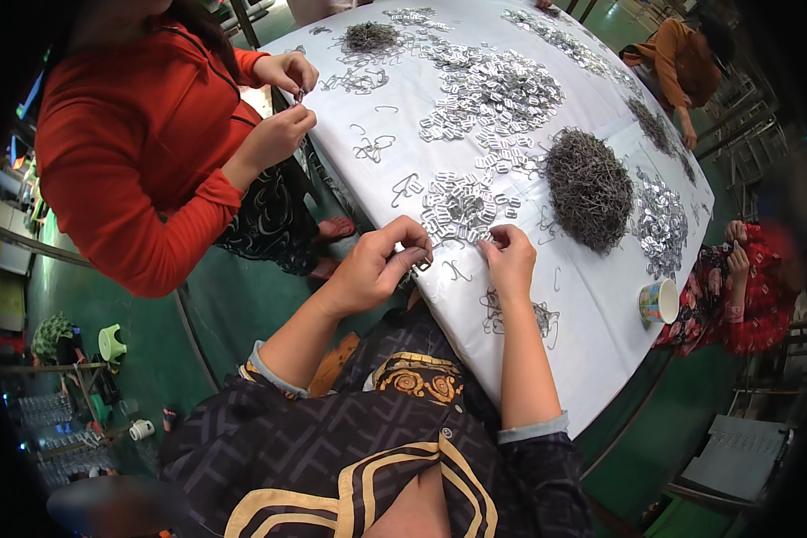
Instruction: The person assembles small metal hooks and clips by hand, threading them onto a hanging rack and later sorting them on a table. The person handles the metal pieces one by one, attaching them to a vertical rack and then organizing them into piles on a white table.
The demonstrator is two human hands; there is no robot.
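Observation:
My left hand (378,262) is closed at the table's near edge, with a small metal buckle (424,264) pinched between thumb and fingertips. Thumb and forefinger of my right hand (512,260) come together at the near side of a small pile of flat silver metal buckles (462,204). Whatever sits in that right pinch is too small to make out. Loose bent wire hooks (457,271) lie on the white cloth between my hands. More wire hooks (502,314) lie in a loose heap beside my right forearm, which partly covers them.
A larger buckle heap (498,90) spreads farther back on the white table (592,359). To its right rises a dark mound of wire pieces (589,190). A paper cup (658,301) stands near the right edge. People work around the table, one in red (143,152) close on the left.

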